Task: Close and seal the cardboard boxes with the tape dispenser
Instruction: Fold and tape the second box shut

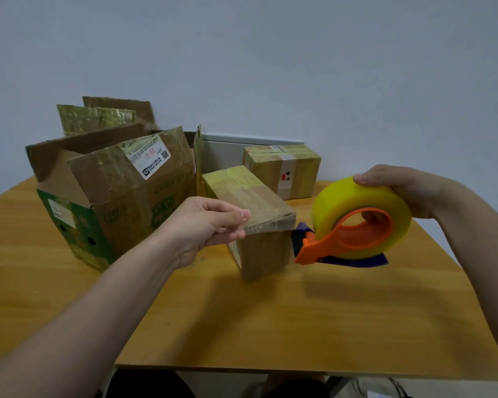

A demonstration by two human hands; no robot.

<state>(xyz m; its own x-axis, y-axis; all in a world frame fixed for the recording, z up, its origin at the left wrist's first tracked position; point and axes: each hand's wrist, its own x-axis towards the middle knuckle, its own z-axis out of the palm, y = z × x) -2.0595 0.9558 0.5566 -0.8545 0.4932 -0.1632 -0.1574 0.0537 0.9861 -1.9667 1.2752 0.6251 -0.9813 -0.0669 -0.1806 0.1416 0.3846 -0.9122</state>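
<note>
Tape dispenser [354, 234], orange-framed and loaded with a fat yellow roll, hangs in the air just right of the small box [259, 254] at the middle of the desk [270, 311]; its dark nose sits close to the box's near right corner, though on my feed I cannot tell whether they touch. The right hand [406, 191] grips the roll, thumb over the top and fingers [371, 216] curled through the core; the left hand [202, 228] pinches, thumb against forefinger, the end of a glossy tape strip [270, 224] that runs along the box's near top edge toward the dispenser. I see the small box's top flaps lying shut under yellowed tape. Just beside it on the left stands a larger open box [127, 202], its flaps upright and a white label [148, 159] on the nearest one; more flaps rise behind it. A sealed box [282, 173], banded with tape, stands at the far side of the desk, behind the small box; a pale wall [270, 67] fills the background.
</note>
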